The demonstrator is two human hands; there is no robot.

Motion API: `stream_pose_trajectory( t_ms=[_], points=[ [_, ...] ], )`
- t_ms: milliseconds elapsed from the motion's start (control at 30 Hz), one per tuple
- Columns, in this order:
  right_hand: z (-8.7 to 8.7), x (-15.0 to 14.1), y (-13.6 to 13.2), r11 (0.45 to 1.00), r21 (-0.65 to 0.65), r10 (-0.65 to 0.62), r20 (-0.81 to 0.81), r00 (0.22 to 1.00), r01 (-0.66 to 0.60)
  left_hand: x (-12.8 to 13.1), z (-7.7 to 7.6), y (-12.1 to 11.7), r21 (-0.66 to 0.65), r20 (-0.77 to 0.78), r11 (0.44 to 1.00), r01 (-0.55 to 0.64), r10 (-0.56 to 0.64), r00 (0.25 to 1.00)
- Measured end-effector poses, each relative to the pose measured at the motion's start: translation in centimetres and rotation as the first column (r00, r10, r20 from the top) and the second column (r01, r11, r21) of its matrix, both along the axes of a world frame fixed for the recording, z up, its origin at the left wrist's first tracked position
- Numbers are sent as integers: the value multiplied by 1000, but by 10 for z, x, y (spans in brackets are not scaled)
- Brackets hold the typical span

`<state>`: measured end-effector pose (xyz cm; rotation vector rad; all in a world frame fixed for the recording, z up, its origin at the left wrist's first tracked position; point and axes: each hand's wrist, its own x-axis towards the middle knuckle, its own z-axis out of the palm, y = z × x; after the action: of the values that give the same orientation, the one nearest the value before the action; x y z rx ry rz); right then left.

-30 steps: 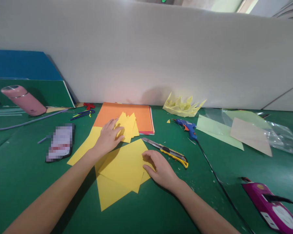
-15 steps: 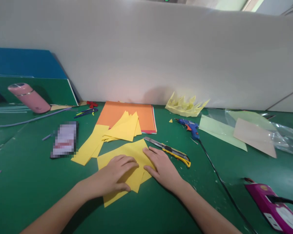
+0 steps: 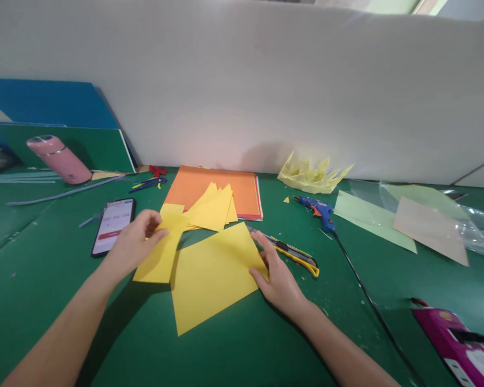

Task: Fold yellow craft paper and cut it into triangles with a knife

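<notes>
In the head view my left hand (image 3: 139, 239) is closed on a yellow paper strip (image 3: 157, 263), thumb and fingers pinching its left side. The strip's near end looks slightly raised off the table. My right hand (image 3: 276, 277) lies with thumb and fingers apart at the right edge of a larger yellow paper sheet (image 3: 215, 279), touching it. Just beyond the right hand is a yellow utility knife (image 3: 294, 252) with its blade out. Several pointed yellow paper pieces (image 3: 213, 209) lie in a pile beyond the sheet.
Orange paper (image 3: 201, 185) tops a stack at the back. A phone (image 3: 115, 226) and pink bottle (image 3: 62, 161) are left. A pale yellow paper crown (image 3: 312, 174), blue glue gun (image 3: 318, 212) with black cord, green sheet (image 3: 371, 217) and magenta power strip (image 3: 454, 336) are right.
My left hand has moved left and away from me, off the large sheet to the paper strip. The small piece that overlapped the sheet's near edge is gone from there. My right hand has shifted slightly right.
</notes>
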<state>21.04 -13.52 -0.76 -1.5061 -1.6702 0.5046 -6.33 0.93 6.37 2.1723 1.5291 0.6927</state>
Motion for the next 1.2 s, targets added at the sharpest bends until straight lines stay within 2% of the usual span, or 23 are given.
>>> stream_pose_trajectory(
  t_ms=[100, 200, 400, 533, 667, 700, 767, 833, 933, 1033, 1200],
  points=[
    [2, -1, 0, 999, -48, -14, -14, 1000, 13, -16, -3, 14, 56, -28, 984, -171, 172, 985],
    [1, -1, 2, 999, -39, 15, -27, 1000, -16, -19, -6, 17, 97, -65, 969, -225, 232, 971],
    [1, 1, 3, 998, -17, 63, 41, 997, -62, -9, -22, 24, 194, -241, 979, -63, 110, 964],
    [3, 1, 2, 995, -2, 95, 65, 993, -95, -6, -28, 27, 249, -266, 968, 21, 48, 963],
    [-2, 2, 3, 998, 33, 55, 61, 997, -57, 6, -25, 12, 381, -205, 920, 88, -9, 979],
    [-4, 3, 4, 998, 43, 40, 64, 997, -43, 12, -24, 5, 359, -166, 926, 114, -57, 984],
    [-6, 5, 5, 998, 66, 4, 83, 997, -9, 24, -25, -9, 212, -104, 951, 224, -206, 973],
    [-5, 8, 6, 994, 105, -32, 110, 993, 20, 35, -28, -24, 95, -99, 935, 341, -332, 938],
    [0, 11, 7, 986, 165, -45, 134, 990, 23, 47, -31, -41, -40, -146, 882, 470, -470, 871],
    [7, 13, 6, 989, 149, -25, 107, 994, 9, 53, -32, -52, -111, -196, 861, 497, -509, 838],
    [8, 16, 2, 995, 68, -71, -62, 996, 75, 55, -33, -57, -96, -267, 890, 447, -455, 849]
  ],
)
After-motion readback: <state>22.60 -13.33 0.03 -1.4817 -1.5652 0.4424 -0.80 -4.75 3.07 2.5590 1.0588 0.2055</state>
